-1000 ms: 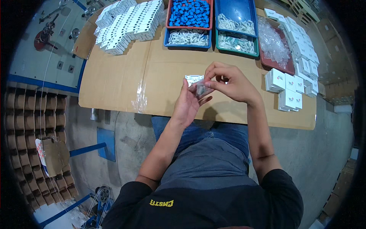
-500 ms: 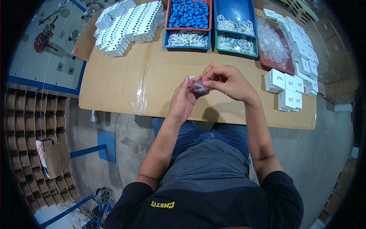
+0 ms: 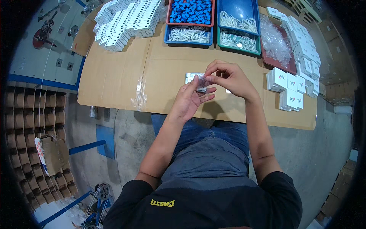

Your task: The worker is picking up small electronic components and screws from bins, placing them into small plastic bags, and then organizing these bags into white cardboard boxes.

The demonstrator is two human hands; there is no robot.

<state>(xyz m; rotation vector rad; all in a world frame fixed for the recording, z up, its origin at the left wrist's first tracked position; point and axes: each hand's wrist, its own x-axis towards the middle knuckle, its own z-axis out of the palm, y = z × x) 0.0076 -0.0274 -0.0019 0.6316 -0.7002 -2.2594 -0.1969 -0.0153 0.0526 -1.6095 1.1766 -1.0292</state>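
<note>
Over the cardboard-covered table, a small clear plastic bag (image 3: 202, 82) is held up between my hands, with small grey pieces at its bottom that are too small to name. My left hand (image 3: 187, 100) pinches the bag's left side by the thumb, its other fingers loosely spread beneath. From the right, my right hand (image 3: 230, 79) closes thumb and fingertips on the bag's upper edge. Just behind them lies a flat white printed piece (image 3: 190, 77), partly covered by the left hand and bag. A white corner of something shows beneath the right wrist.
White switch-like boxes (image 3: 143, 21) are stacked at the far left. Trays hold blue pieces (image 3: 190, 12) and white plugs (image 3: 189, 35); a green tray (image 3: 240, 44) holds more. A red tray (image 3: 276, 45) carries clear bags. White boxes (image 3: 291, 86) line the right side.
The left hand's fingers have opened out below the bag, showing more of it and its contents. The view has shifted slightly, and more of the white printed piece shows behind.
</note>
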